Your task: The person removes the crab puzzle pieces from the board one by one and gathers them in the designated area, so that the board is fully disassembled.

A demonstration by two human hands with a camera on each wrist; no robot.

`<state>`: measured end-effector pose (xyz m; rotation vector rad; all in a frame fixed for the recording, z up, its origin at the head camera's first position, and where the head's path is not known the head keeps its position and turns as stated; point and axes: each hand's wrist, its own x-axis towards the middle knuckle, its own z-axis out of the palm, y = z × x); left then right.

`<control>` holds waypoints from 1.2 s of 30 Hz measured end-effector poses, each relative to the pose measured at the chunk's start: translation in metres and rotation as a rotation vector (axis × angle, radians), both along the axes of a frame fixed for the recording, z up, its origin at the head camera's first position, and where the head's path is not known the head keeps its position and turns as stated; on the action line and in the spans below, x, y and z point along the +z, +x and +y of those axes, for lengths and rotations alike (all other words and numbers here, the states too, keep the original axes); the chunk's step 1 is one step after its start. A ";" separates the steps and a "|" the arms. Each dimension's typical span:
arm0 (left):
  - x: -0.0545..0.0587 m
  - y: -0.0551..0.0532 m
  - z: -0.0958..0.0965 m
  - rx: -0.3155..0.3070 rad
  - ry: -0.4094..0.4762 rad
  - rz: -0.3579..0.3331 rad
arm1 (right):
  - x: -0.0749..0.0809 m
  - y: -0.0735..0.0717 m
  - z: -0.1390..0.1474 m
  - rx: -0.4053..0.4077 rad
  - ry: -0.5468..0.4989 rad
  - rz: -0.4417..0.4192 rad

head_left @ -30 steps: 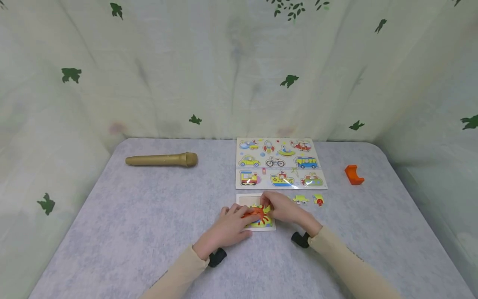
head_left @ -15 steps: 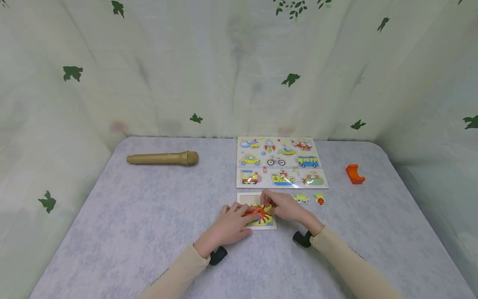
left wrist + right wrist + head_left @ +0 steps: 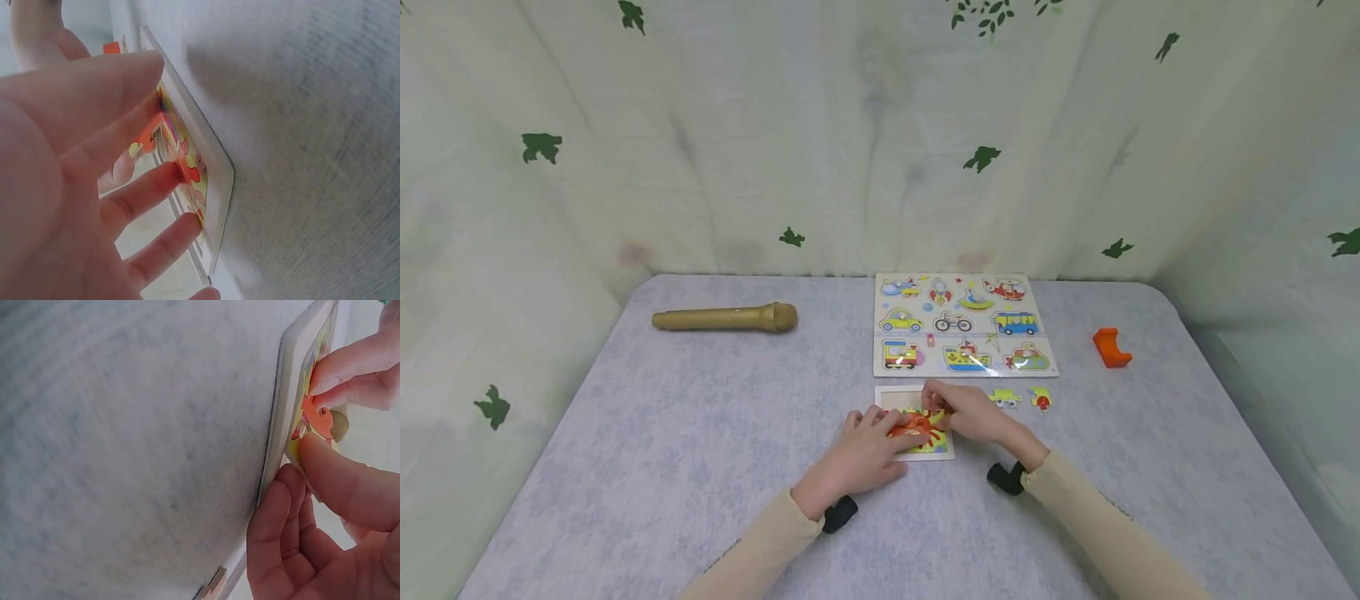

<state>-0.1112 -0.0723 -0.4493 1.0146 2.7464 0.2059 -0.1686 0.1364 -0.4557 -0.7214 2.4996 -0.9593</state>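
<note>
A small puzzle with a pale frame (image 3: 889,389) and a red-orange creature picture lies on the table. My left hand (image 3: 867,454) rests its outstretched fingers on the pieces from the left; in the left wrist view, several fingertips touch the picture (image 3: 195,178). At the puzzle's right side, my right hand (image 3: 973,417) pinches a yellow-edged puzzle piece (image 3: 294,450) between thumb and fingers. That piece stands tilted up from the frame in the right wrist view, beside an orange part with an eye (image 3: 317,419). Both hands partly cover the puzzle.
Two loose pieces, a green-yellow one (image 3: 1005,398) and one with red (image 3: 1041,399), lie right of the puzzle. Behind is a larger vehicle puzzle board (image 3: 966,337). A gold microphone (image 3: 724,319) lies at back left, an orange notched block (image 3: 1110,348) at back right.
My left fingertips have shifted slightly right over the red-orange picture. My right hand keeps its pinch at the puzzle's right side. The view itself bobs slightly.
</note>
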 end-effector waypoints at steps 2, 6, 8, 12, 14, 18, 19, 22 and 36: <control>0.000 0.000 0.000 0.001 -0.005 0.002 | 0.000 0.000 0.000 -0.003 -0.010 -0.010; -0.001 0.000 0.000 0.001 -0.013 0.010 | -0.001 -0.001 0.001 -0.011 -0.023 -0.021; -0.002 0.000 0.000 -0.001 -0.011 0.014 | -0.001 -0.001 0.001 -0.015 -0.025 -0.021; -0.001 0.000 0.000 -0.006 -0.008 0.016 | -0.002 0.000 0.000 -0.027 -0.030 -0.025; -0.001 0.000 -0.001 -0.007 -0.007 0.015 | -0.003 0.000 0.000 -0.038 -0.037 -0.034; 0.000 0.000 -0.001 -0.012 -0.004 0.019 | -0.003 -0.001 0.000 -0.067 -0.046 -0.058; 0.000 0.000 -0.001 -0.012 -0.003 0.019 | -0.004 -0.001 -0.001 -0.074 -0.044 -0.060; 0.001 0.000 -0.001 -0.009 0.004 0.021 | -0.004 -0.001 -0.001 -0.084 -0.044 -0.058; 0.001 0.000 0.000 -0.006 -0.012 0.013 | 0.011 -0.015 0.030 -0.233 -0.139 -0.120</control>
